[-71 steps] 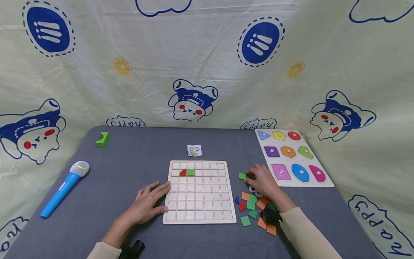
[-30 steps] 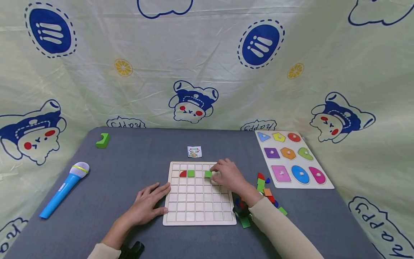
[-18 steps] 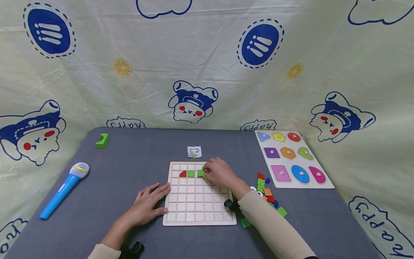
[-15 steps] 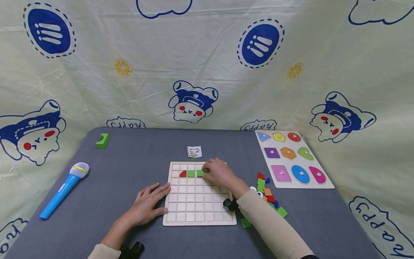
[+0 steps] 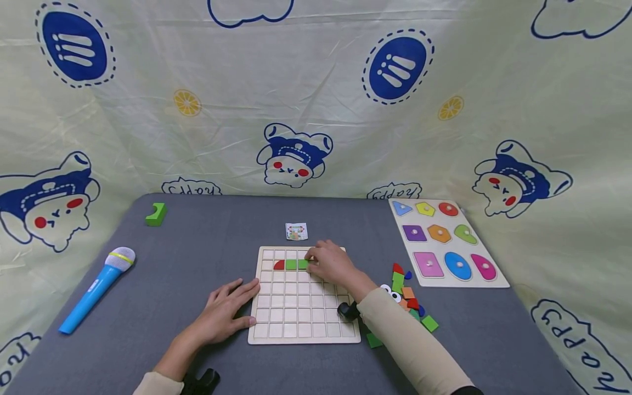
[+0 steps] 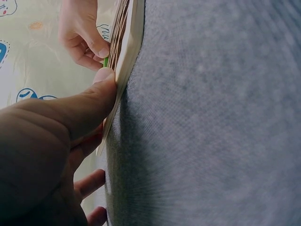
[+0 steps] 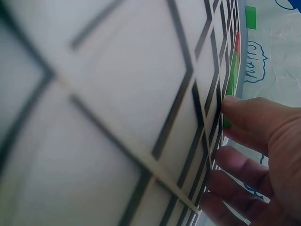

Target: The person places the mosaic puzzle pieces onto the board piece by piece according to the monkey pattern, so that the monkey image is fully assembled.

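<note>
A wooden grid board [image 5: 296, 307] lies at the middle of the grey table. My left hand [image 5: 224, 310] rests flat at its left side, fingers extended, with fingertips and thumb touching the rim. Over the board's upper part, my right hand [image 5: 333, 264] pinches a green square tile [image 5: 303, 264] between thumb and fingers. That tile sits right beside another green tile [image 5: 291, 264], so the two read as one strip. Left of them is a red quarter-round tile [image 5: 279, 265]. In the right wrist view the thumb [image 7: 244, 110] presses at the green tile's end.
Right of the board, partly behind the right forearm, is a pile of loose coloured tiles [image 5: 413, 302]. A shape puzzle board [image 5: 434, 258] lies at the back right. A small picture card [image 5: 296, 231], a toy microphone [image 5: 99, 291] and a green notched block [image 5: 156, 214] also lie there.
My right hand has carried a green tile from the pile leftward over the board, then slid it up against the first green tile. The left hand has stayed at the board's edge.
</note>
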The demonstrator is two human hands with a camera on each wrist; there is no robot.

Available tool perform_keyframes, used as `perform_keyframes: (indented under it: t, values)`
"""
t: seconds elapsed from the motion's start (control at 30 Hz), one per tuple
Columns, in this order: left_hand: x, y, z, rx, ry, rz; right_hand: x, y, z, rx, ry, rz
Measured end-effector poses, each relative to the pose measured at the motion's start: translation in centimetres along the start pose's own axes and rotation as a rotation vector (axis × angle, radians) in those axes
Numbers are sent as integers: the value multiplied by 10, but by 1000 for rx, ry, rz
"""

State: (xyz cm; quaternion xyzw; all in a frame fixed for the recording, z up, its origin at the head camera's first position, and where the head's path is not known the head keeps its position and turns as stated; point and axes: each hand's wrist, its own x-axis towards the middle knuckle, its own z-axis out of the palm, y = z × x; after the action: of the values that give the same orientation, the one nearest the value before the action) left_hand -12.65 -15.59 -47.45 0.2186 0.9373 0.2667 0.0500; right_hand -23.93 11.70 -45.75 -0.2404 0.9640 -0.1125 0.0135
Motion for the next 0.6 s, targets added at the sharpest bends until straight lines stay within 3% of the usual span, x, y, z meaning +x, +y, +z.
perform_keyframes:
  t: [0.33, 0.6]
  values:
    - [1, -1, 1, 6, -5, -11, -3, 0, 1, 7, -2, 1]
    - [1, 0, 0, 4, -7, -12, -19, 9, -7, 46, 24, 25]
